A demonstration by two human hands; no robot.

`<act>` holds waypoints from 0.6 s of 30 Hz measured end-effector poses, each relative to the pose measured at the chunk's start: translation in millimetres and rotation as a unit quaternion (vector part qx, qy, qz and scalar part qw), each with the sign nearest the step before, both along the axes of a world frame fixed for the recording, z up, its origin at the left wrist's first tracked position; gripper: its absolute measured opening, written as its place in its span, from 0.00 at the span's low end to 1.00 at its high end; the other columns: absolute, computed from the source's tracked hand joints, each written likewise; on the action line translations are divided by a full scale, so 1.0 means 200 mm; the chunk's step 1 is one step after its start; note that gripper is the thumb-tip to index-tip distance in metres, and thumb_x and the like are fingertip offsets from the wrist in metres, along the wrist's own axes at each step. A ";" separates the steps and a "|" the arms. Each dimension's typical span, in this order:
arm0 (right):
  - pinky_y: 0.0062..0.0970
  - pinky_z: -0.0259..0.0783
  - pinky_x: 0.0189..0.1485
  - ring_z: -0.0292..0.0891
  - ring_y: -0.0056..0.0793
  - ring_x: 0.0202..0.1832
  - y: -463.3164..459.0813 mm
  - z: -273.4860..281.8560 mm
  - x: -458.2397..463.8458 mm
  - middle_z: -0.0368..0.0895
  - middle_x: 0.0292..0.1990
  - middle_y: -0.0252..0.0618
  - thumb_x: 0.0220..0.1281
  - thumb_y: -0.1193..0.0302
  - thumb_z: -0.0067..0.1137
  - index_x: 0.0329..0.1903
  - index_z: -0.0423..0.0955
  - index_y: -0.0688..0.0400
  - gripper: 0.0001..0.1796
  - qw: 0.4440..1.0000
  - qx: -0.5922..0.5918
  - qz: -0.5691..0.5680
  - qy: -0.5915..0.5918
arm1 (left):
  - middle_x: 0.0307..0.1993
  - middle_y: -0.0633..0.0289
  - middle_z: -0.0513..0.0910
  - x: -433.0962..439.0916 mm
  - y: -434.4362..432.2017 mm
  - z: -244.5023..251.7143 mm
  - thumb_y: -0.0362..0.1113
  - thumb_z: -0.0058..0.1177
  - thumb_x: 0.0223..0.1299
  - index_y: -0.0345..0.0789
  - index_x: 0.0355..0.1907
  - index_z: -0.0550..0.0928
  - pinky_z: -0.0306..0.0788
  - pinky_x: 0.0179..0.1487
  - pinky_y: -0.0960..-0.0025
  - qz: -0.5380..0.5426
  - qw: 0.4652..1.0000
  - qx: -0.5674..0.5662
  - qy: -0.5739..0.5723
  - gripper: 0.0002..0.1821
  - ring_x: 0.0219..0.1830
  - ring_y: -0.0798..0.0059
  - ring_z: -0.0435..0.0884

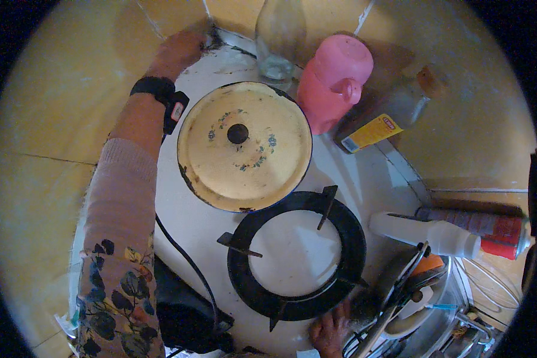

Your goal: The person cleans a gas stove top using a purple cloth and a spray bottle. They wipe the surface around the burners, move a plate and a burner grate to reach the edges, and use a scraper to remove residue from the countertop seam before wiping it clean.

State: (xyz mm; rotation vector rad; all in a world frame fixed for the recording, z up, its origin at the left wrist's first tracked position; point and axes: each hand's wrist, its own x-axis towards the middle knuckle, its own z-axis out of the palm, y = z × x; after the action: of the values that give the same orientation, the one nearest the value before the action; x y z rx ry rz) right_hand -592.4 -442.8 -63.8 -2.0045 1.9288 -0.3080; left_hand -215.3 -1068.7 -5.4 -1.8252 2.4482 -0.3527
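Observation:
My left hand [190,42] reaches to the far corner of the white counter, beside the tiled wall. Its fingers are hidden in shadow there, and a black strap with a small device sits on the wrist. A round cream enamel lid [246,179] with a dark knob and a chipped rim lies in the middle. Nearer to me is a black ring-shaped pan support [244,286] with several metal prongs, partly overlapped by the lid. At the ring's near edge my right hand [331,331] rests low, fingers pointing away from me; whether they hold the ring is unclear.
A clear glass bottle [279,44], a pink plastic jug [324,98] and a bottle with a yellow label [373,133] stand along the wall. To the right are a white plastic bottle [425,232], a red can [503,237] and a rack of utensils and dishes [411,313]. A black cable [188,259] runs at left.

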 end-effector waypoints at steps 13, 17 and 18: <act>0.68 0.61 0.66 0.60 0.75 0.68 -0.03 -0.02 0.00 0.67 0.63 0.66 0.58 0.68 0.56 0.50 0.74 0.59 0.17 1.000 -0.029 -0.008 -0.009 | 0.40 0.49 0.86 0.16 0.12 0.00 0.42 0.58 0.60 0.39 0.42 0.85 0.78 0.49 0.50 0.009 0.998 0.042 0.035 0.12 0.45 0.48 0.85; 0.69 0.61 0.66 0.58 0.75 0.69 -0.02 -0.03 -0.01 0.67 0.64 0.65 0.58 0.68 0.55 0.50 0.74 0.59 0.17 1.000 -0.021 -0.008 -0.012 | 0.40 0.51 0.87 0.20 0.21 0.03 0.41 0.58 0.59 0.41 0.40 0.85 0.78 0.49 0.51 0.017 0.999 0.049 -0.007 0.09 0.45 0.50 0.85; 0.69 0.61 0.66 0.58 0.75 0.69 -0.02 -0.03 -0.01 0.66 0.64 0.64 0.58 0.68 0.55 0.50 0.74 0.59 0.17 1.000 -0.023 -0.010 -0.018 | 0.37 0.52 0.87 0.21 0.24 0.04 0.44 0.60 0.60 0.40 0.37 0.84 0.78 0.47 0.51 0.007 0.999 0.038 -0.013 0.10 0.43 0.50 0.86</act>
State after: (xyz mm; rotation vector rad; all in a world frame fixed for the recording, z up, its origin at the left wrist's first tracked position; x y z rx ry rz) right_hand -593.8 -446.0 -70.8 -1.9946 1.9384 -0.3941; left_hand -173.5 -1021.6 2.1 -1.7964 2.3961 -0.2763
